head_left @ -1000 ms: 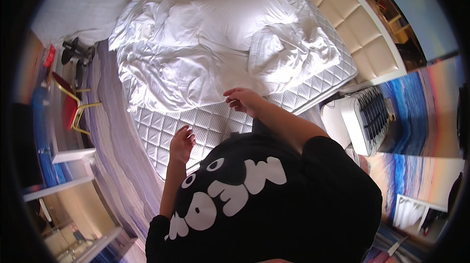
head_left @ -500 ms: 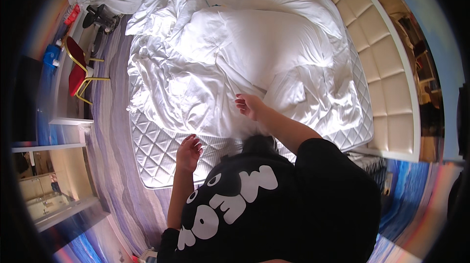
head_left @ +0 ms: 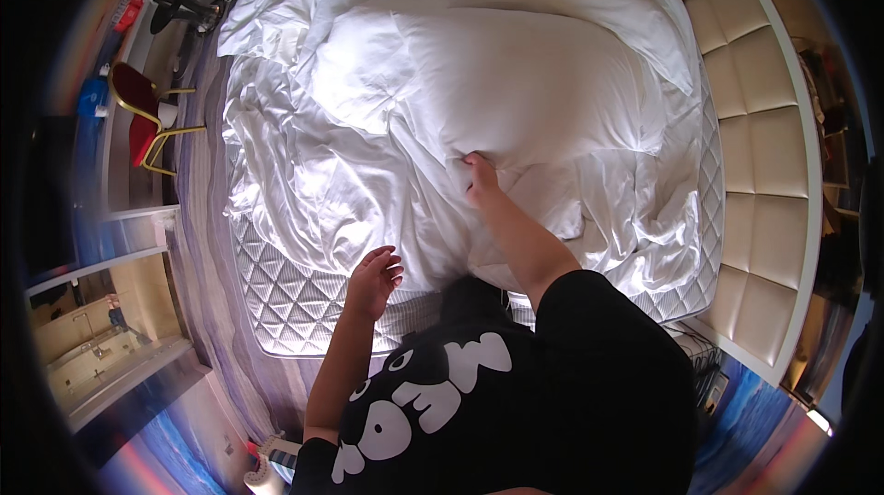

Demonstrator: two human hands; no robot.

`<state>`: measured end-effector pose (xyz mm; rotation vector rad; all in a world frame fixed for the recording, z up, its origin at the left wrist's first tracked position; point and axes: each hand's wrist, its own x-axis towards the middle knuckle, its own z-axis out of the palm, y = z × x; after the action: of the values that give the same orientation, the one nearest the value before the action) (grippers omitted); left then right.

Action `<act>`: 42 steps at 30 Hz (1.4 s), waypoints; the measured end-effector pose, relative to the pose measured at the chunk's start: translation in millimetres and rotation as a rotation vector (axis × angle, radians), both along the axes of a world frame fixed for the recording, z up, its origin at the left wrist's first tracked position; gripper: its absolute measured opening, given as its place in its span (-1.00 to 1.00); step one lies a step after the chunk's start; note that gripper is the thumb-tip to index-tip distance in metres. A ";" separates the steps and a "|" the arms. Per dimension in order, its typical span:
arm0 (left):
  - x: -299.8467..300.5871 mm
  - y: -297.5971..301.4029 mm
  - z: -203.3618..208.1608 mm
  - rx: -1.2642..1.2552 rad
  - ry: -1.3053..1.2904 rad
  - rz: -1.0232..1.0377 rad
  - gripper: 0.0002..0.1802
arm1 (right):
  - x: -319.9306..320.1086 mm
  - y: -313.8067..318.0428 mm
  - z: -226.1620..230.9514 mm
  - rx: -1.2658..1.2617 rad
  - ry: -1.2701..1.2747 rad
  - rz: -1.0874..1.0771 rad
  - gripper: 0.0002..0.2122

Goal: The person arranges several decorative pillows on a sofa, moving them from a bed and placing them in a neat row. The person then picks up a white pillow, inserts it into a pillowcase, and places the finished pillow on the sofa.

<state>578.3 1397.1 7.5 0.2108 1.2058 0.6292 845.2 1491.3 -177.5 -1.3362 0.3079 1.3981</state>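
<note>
Pillow (head_left: 543,81), long axis left-to-right, right fingers (head_left: 474,160) at near edge, grip unclear, left fingers (head_left: 381,258) parted

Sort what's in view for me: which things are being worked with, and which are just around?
In hand or beside the hands:
- right hand, at the near edge of the puffy white bedding; grip unclear
- left hand, holding nothing, near the rumpled white cover

Just around:
- red chair
- padded headboard
- sink
</note>
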 end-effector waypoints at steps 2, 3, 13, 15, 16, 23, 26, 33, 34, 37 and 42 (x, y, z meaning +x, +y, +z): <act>5.4 4.4 -3.0 -0.001 0.012 -0.031 -0.75 | -0.7 1.3 8.1 0.067 0.104 -0.046 -0.90; 8.0 7.5 -5.2 0.007 0.014 -0.052 -0.73 | -0.3 -0.6 14.5 0.076 0.163 -0.078 -0.92; 41.3 19.3 -6.6 0.058 0.047 -0.231 -0.62 | 0.9 -55.0 87.9 0.111 0.180 0.276 -0.93; 43.9 22.4 -1.4 0.083 0.077 -0.255 -0.55 | -24.8 -85.2 83.9 0.264 0.073 0.462 -0.92; 41.4 26.5 1.0 0.083 0.066 -0.297 -0.40 | -39.1 -99.8 82.4 0.393 -0.022 0.761 -0.79; -28.7 30.7 -1.6 0.371 0.043 -0.168 -0.40 | -101.5 -146.1 177.8 1.164 -0.658 1.386 -0.70; -58.6 24.0 -12.6 0.187 0.160 -0.035 -0.46 | -68.0 -121.2 215.6 0.966 -0.788 2.019 -0.68; -39.6 26.1 -61.4 0.027 0.235 0.128 -0.53 | 103.8 -68.8 162.9 0.100 -1.759 0.686 -0.62; -38.2 24.2 -62.1 0.062 0.220 0.117 -0.52 | 118.9 -74.3 156.6 -0.174 -1.778 0.649 -0.46; -41.4 16.7 -62.2 0.091 0.267 0.120 -0.51 | 149.6 -90.6 147.0 -0.396 -1.584 0.729 -0.30; -58.0 14.2 -64.9 0.103 0.388 0.102 -0.45 | 133.4 -97.3 139.5 -0.190 -1.311 0.748 -0.57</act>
<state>520.3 1411.3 -57.4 0.3721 1.5654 0.7625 978.6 1393.9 -38.0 -2.3487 -1.0387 0.7434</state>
